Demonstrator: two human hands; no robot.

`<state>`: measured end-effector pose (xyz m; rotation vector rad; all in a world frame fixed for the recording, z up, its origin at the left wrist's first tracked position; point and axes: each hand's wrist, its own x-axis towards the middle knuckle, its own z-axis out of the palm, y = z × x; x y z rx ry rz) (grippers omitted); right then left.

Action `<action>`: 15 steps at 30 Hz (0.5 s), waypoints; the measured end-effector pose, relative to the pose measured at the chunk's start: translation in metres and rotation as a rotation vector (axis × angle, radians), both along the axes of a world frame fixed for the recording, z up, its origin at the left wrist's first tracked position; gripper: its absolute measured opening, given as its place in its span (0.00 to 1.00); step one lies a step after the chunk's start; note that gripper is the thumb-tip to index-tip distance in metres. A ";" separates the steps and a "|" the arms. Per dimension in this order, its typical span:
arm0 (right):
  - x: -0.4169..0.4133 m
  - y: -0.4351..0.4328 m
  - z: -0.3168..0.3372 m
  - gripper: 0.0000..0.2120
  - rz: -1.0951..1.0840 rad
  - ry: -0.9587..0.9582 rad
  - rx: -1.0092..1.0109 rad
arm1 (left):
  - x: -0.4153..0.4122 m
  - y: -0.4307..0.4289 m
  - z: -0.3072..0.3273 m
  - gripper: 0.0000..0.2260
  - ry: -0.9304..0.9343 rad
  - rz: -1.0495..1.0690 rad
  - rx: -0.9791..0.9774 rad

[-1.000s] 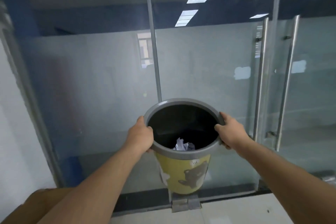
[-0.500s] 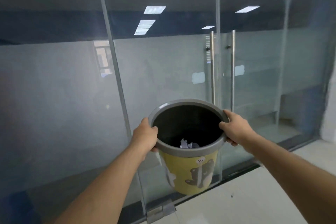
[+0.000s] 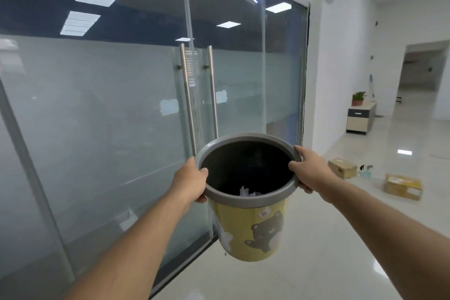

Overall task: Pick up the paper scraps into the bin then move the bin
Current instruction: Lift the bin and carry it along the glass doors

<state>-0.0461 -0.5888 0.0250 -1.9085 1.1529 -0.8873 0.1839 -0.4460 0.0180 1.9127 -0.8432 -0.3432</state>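
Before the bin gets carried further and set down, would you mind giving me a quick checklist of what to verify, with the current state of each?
1. Left hand gripping the grey rim: ok, thumb inside, fingers under.
2. Right hand gripping the opposite side of the rim: ok.
3. Paper scraps inside the bin: ok, white crumpled paper lies at the bottom.
4. Bin held level enough to keep the scraps in: ok, tilted slightly, opening upward.
5. Floor ahead free of obstacles: not ok, two cardboard boxes and a spray bottle sit to the right.
6. Clearance from the glass door: cannot tell, the bin is close beside it.
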 end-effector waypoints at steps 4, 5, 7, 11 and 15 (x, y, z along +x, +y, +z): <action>-0.005 -0.035 0.000 0.15 0.030 -0.005 0.013 | -0.005 -0.035 0.002 0.11 -0.017 -0.004 0.009; -0.005 -0.045 0.000 0.15 0.045 -0.004 0.015 | -0.006 -0.044 0.003 0.11 -0.023 0.003 0.011; -0.004 -0.064 0.001 0.16 0.058 0.001 0.016 | -0.007 -0.062 0.006 0.11 -0.038 0.023 0.015; -0.001 -0.101 0.002 0.17 0.059 -0.009 0.018 | -0.007 -0.098 0.013 0.10 -0.042 0.028 0.004; 0.011 -0.136 -0.001 0.17 0.072 -0.007 0.044 | 0.003 -0.133 0.011 0.10 -0.056 0.044 0.035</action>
